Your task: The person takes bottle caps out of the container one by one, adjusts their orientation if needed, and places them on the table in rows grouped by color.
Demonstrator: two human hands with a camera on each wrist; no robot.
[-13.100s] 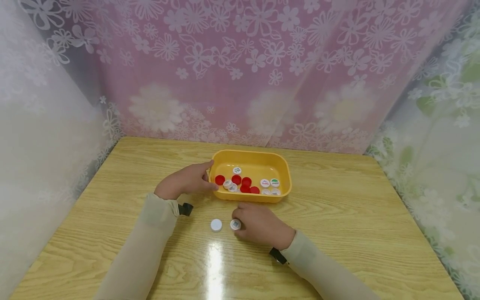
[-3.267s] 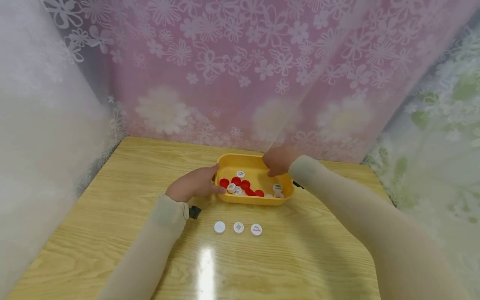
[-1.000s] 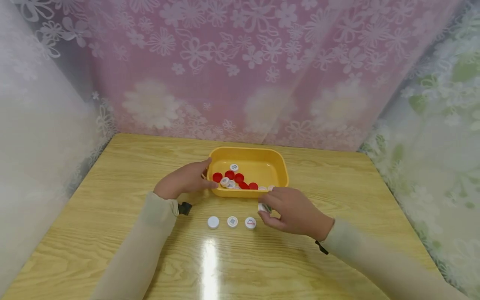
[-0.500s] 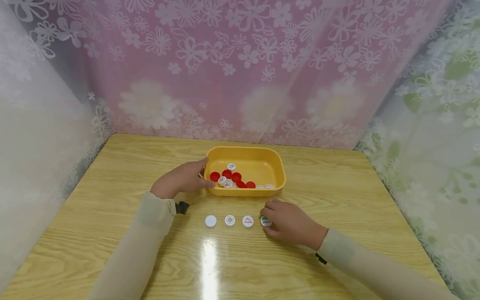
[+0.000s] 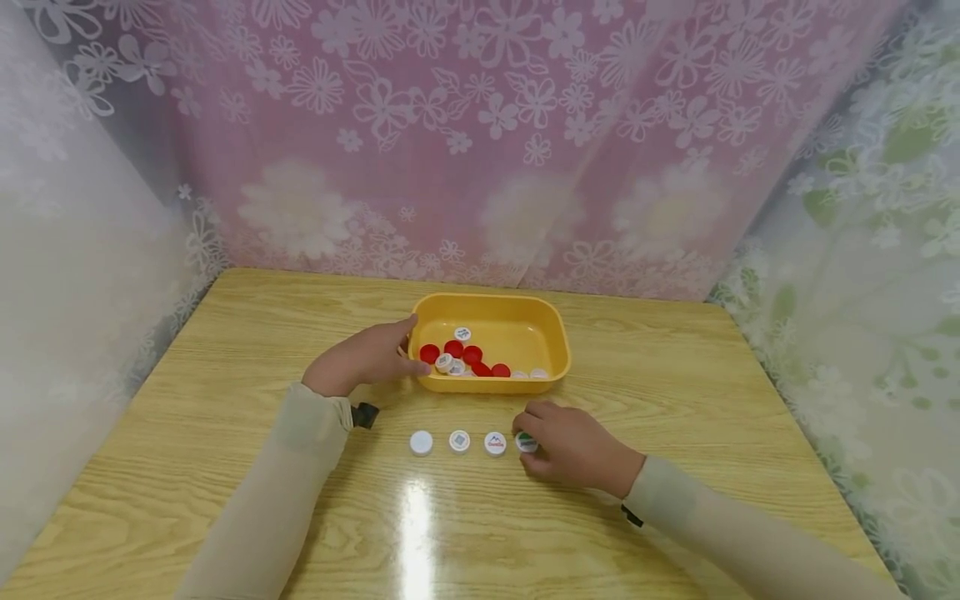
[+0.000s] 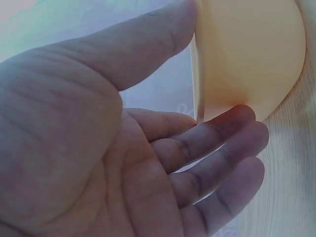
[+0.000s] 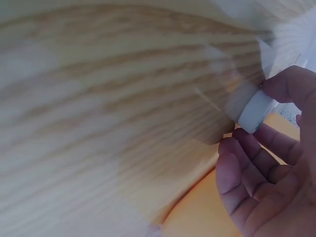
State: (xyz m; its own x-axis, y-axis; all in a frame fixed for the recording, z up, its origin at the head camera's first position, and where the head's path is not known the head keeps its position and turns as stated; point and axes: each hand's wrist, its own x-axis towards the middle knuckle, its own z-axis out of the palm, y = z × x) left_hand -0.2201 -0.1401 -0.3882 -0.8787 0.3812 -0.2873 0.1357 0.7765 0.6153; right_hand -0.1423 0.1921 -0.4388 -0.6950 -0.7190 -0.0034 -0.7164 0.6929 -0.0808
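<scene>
My right hand (image 5: 573, 446) pinches a white bottle cap with a green print (image 5: 527, 442) between thumb and fingers, at the table's surface. The same cap (image 7: 256, 111) shows its white side in the right wrist view. It ends a row of white caps: a plain one (image 5: 422, 442), one with a square pattern (image 5: 460, 442) and one with a red and blue logo (image 5: 495, 443). My left hand (image 5: 366, 358) rests against the left end of a yellow tub (image 5: 551, 385), thumb at the rim (image 6: 198, 64) and nearly straight fingers along the outer wall.
Several red caps (image 5: 472, 355) and white caps (image 5: 444, 362) lie in the tub, mostly along its front and left side. A single white cap (image 5: 462, 333) lies farther back in it. A pink flowered curtain (image 5: 450, 167) hangs behind the wooden table (image 5: 645, 367).
The logo cap and the green-printed cap came out of the tub into the row. Over the last half second, my right hand slid the green-printed cap left, closer to the logo cap.
</scene>
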